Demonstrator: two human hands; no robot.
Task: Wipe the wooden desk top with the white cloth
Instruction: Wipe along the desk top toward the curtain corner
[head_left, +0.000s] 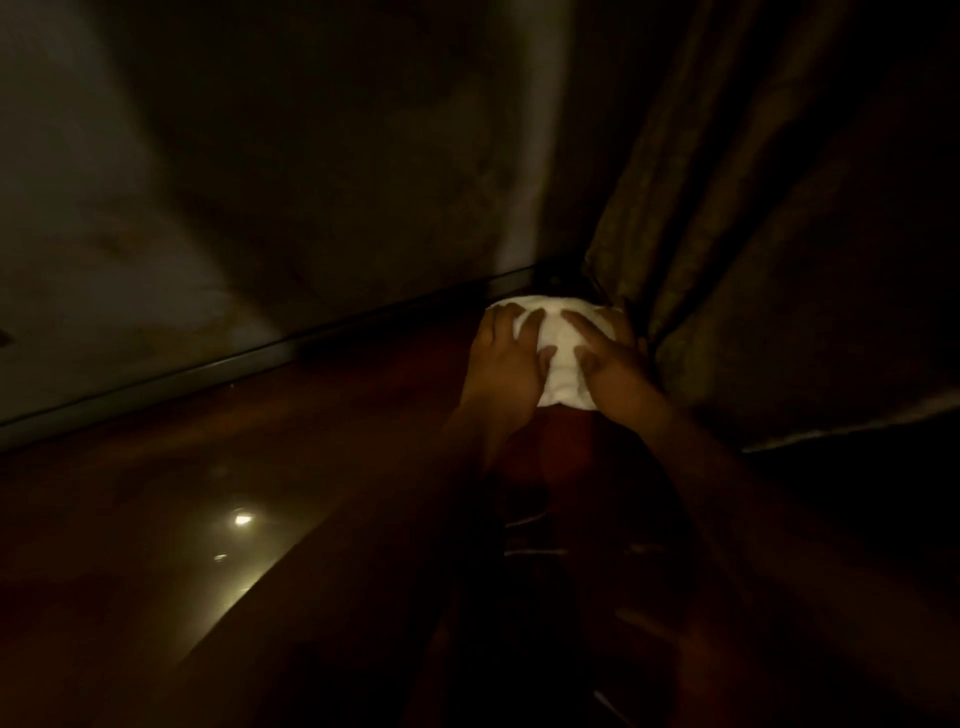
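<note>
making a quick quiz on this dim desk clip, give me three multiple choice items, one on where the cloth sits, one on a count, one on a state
1. Where is the white cloth on the wooden desk top?
A. at the near edge
B. in the far corner, where the wall meets the curtain
C. hanging off the left side

2. How many hands are on the cloth?
A. none
B. one
C. two

3. How do the hands meet the cloth?
A. laid on top, fingers spread
B. lifting it in the air
C. hovering clear of it

Answers: 1 B, the cloth lies by the wall and against the curtain. 2 C, the left hand and right hand both cover it. 3 A, their fingers lie spread across the bunched cloth on the desk.
</note>
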